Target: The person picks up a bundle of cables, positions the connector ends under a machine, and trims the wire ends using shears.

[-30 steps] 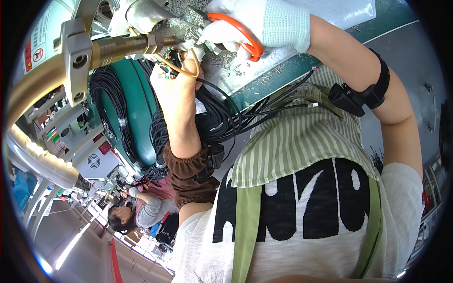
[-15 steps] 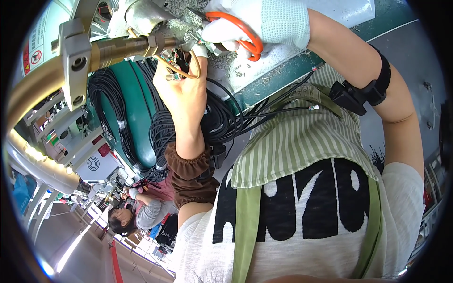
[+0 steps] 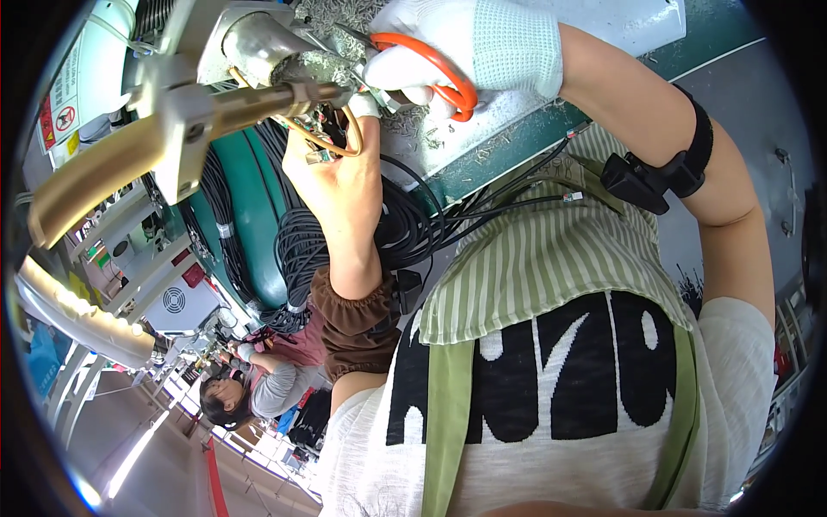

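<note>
My right hand (image 3: 431, 52), in a white knit glove, is closed around scissors with orange-red looped handles (image 3: 466, 90). Their dark blades point up and left. Right beside it, my left hand (image 3: 340, 177) is bare except for a white cover on the thumb tip. Its fingers are closed on a small cable end with connectors (image 3: 323, 157), and a tan wire (image 3: 355, 138) loops over them. The fingertips of both hands nearly meet over a small silvery piece, too cluttered to make out. A brass-coloured pipe (image 3: 250, 105) reaches over the left hand's fingers.
Coils of black cable (image 3: 297, 246) lie on the green bench mat (image 3: 250, 198). A metal funnel-shaped nozzle (image 3: 258, 47) stands behind the hands. Small clippings litter the white tray (image 3: 457, 151). Cable ends hang over my striped apron (image 3: 517, 258). Another person (image 3: 276, 388) works at lower left.
The view has shifted slightly, and the brass pipe and its clamp now appear farther right and lower. My left hand sits a little to the right. Both hands keep their hold.
</note>
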`<action>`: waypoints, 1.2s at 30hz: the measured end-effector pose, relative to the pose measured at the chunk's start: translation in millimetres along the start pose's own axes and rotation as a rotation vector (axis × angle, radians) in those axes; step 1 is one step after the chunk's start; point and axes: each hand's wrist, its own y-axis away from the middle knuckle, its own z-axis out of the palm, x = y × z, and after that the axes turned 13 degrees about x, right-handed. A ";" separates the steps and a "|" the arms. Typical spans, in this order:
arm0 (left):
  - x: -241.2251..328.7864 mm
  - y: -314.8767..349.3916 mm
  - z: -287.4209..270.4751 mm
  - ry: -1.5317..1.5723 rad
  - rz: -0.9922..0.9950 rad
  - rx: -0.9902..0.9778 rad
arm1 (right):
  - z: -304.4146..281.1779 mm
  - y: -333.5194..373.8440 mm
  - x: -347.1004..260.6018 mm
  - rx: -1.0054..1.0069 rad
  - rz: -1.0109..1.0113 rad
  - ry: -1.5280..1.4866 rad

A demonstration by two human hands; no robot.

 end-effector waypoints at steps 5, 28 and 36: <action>-2.0 1.2 -4.9 -0.027 0.015 -0.024 | 4.1 3.3 -1.0 0.004 0.060 -0.088; -2.4 23.3 -31.0 0.620 -0.452 0.317 | -18.7 63.6 14.8 0.450 -0.435 0.641; 35.8 58.2 -39.3 0.541 -0.336 -0.567 | 14.0 88.5 -9.7 0.196 -0.532 0.229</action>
